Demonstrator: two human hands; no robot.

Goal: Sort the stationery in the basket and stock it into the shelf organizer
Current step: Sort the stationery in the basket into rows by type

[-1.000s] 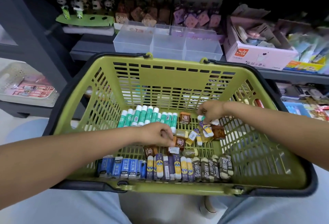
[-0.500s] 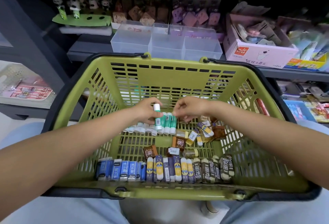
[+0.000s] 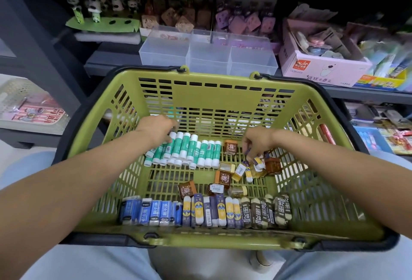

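The green basket (image 3: 223, 79) sits on my lap. Green-and-white glue sticks (image 3: 194, 150) lie in a row at its far left. Along its near wall stand blue erasers (image 3: 149, 213), purple-and-yellow erasers (image 3: 211, 210) and brown 2B erasers (image 3: 265, 213). Loose brown cube items (image 3: 229, 147) and small yellow pieces (image 3: 239, 170) are scattered in the middle right. My left hand (image 3: 156, 129) curls its fingers round the cap end of one glue stick (image 3: 172, 143) atop the row. My right hand (image 3: 256, 141) pinches a small purple-and-yellow piece (image 3: 247, 152) in the loose pile. The clear three-compartment organizer (image 3: 207, 57) stands on the shelf behind.
A pink carton (image 3: 323, 68) of goods stands right of the organizer. Panda figures (image 3: 95, 10) and small brown and purple packs (image 3: 200, 16) line the shelf back. A pale mesh tray (image 3: 26, 110) sits lower left, and packed goods (image 3: 383, 128) fill the lower right shelf.
My left hand carried a glue stick from upright down onto the left end of the row. My right hand went from the glue sticks back to the loose pile on the right.
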